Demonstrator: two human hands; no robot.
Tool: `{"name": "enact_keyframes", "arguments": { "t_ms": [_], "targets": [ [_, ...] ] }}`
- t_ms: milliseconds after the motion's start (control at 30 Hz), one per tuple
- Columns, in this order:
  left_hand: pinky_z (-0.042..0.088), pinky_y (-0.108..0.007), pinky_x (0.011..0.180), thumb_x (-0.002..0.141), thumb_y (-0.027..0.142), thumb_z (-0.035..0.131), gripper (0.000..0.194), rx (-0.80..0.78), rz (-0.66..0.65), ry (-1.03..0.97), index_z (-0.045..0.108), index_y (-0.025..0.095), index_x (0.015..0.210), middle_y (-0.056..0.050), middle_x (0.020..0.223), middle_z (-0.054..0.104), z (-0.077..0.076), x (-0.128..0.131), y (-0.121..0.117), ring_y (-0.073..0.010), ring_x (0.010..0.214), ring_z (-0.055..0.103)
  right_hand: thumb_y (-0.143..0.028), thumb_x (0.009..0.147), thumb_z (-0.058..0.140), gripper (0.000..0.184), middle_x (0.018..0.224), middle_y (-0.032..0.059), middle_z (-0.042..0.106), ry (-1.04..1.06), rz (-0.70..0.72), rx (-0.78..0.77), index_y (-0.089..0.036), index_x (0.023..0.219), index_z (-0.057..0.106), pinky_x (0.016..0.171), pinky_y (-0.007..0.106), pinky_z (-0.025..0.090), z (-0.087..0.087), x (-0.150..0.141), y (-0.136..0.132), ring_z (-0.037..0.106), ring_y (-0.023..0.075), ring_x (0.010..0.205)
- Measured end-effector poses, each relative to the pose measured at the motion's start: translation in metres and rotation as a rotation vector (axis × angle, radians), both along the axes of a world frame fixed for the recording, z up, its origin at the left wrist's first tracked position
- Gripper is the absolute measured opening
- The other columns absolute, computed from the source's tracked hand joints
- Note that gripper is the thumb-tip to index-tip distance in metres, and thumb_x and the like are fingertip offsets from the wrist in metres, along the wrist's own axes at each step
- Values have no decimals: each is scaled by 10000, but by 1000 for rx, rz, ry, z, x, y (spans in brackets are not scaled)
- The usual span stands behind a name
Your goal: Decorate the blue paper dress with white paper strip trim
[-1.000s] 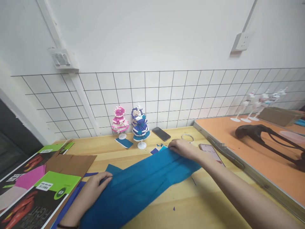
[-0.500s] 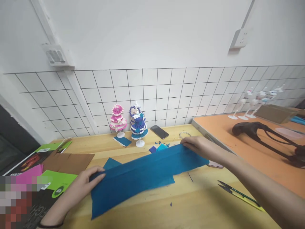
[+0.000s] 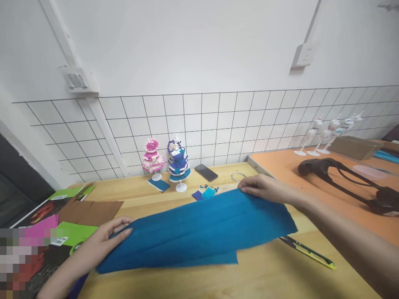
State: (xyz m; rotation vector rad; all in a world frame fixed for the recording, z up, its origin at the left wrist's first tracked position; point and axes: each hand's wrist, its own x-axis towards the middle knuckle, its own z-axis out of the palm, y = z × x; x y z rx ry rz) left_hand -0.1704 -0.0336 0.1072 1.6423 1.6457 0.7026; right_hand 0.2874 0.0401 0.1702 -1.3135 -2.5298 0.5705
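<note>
1. Over the pale wooden table (image 3: 174,284), blue sheet (image 3: 193,232) stretched between both hands, long axis running left to right; faint creases along it, a step-shaped notch in the lower edge. Cannot tell whether that lower edge touches the tabletop.
2. Left hand (image 3: 107,238): thumb on top, fingers curled at the upper edge, pinching the sheet's left end.
3. Right hand (image 3: 260,189): fingertips and thumb closed on the sheet's upper edge, toward its right end, which slopes down toward the wearer.
4. Yellow-and-black snips (image 3: 308,251) on the table, blade end just beside the sheet's lower right edge.
5. Beyond the sheet: small turquoise piece (image 3: 210,192) next to a purple piece (image 3: 197,194); dark phone (image 3: 206,172) farther back.
6. Near the wall: pink tiered figure (image 3: 153,160) and blue-and-white tiered figure (image 3: 179,164), side by side, both upright on white stands.
7. Left side: brown sheet (image 3: 93,211), lying flat beyond the left hand.
</note>
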Motion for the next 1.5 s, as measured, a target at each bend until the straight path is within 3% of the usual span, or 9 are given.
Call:
{"name": "enact_keyframes", "arguments": {
  "t_ms": [200,300,400,567,733,833,1167,1333,1500],
  "targets": [
    [466,-284,785,785,470,447,351,87,-153,284,613,188,911,-42,942,678,-32,9,49,-221,892,612,-299,860,424,224,858,38,676,-51,-23,30,-200,860,626,683,275,448,-44,-13,52,608,182,773],
    [472,-301,769,794,398,430,302,173,-153,377,631,182,858,-53,890,686,-54,10,65,-225,850,625,-306,871,451,210,844,34,658,-80,-44,48,-173,873,613,672,295,462,-71,-20,67,603,155,737],
    [415,-396,865,762,309,465,318,245,-83,430,603,140,992,-126,1027,641,-69,14,72,-277,971,577,-288,869,462,209,927,84,639,-83,-67,105,-155,941,607,736,346,453,-90,-30,71,594,186,816],
    [309,-428,967,798,287,454,317,379,-65,475,560,186,1078,-113,1143,559,-73,35,49,-261,1112,455,-272,874,420,259,1083,119,592,-28,47,181,-183,1039,600,881,390,367,-104,-56,37,507,253,1027],
    [425,-361,824,812,369,490,236,425,-237,439,602,202,935,-74,940,610,-72,58,3,-220,935,524,-403,833,500,276,957,54,635,-13,260,103,-235,1027,600,837,329,389,-116,-83,-19,542,204,913],
    [437,-362,813,753,395,575,265,367,-280,414,612,227,955,-62,935,609,-77,61,-17,-223,918,524,-377,847,473,256,936,66,627,-27,252,104,-227,1010,602,805,349,381,-127,-92,-36,528,215,898],
    [413,-332,744,754,275,577,135,225,-240,373,646,211,851,-57,815,597,-92,40,-26,-216,853,506,-263,886,389,254,785,48,634,22,148,80,-213,791,619,726,324,392,-140,-96,-34,546,193,792],
    [393,-312,739,710,226,578,43,145,-152,273,589,188,692,-27,749,575,-84,28,-28,-192,795,514,-311,883,401,242,835,51,653,92,108,17,-211,833,615,722,310,434,-140,-91,-31,574,186,786],
    [402,-277,722,660,227,590,122,11,-24,63,518,193,752,2,748,554,-75,20,-30,-170,762,522,-339,872,404,263,877,65,667,136,42,-29,-205,850,629,733,319,467,-145,-89,-26,594,204,828]
  ]
}}
